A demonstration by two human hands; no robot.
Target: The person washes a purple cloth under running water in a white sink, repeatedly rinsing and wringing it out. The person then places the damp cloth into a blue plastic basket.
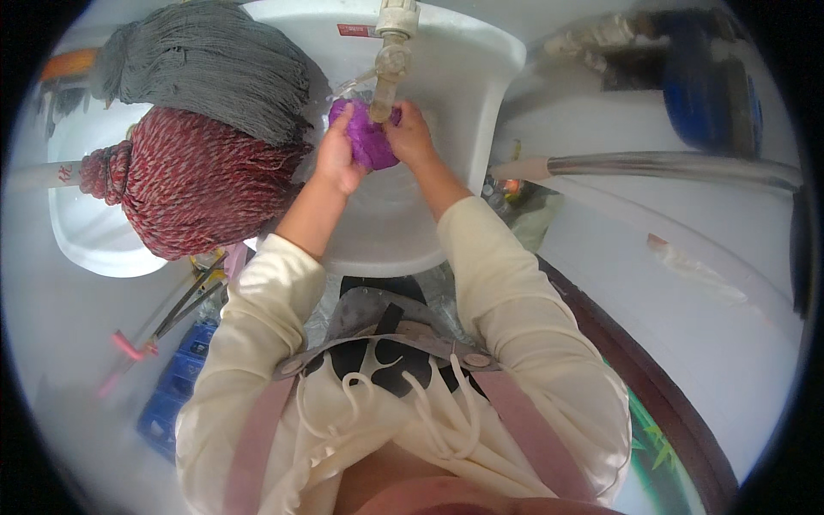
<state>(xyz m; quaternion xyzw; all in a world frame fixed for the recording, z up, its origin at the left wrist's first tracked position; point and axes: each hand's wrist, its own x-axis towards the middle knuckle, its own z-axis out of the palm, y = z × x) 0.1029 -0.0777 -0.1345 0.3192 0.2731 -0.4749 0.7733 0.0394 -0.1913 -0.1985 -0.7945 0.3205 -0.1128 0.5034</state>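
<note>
Both of my hands hold a bunched wet purple cloth beneath the spout of a pale plastic tap. My left hand grips its left side, thumb on top. On the other side my right hand is closed on the cloth's upper right part, just beside the spout. Around them is the white basin of a sink. Splashing water shows at the cloth's upper left edge. The fingers under the cloth are hidden.
A grey string mop head and a red-and-white one overhang the sink's left rim. Beyond them stands another white basin. Right of the sink is a metal pole. A blue plastic crate sits low at left.
</note>
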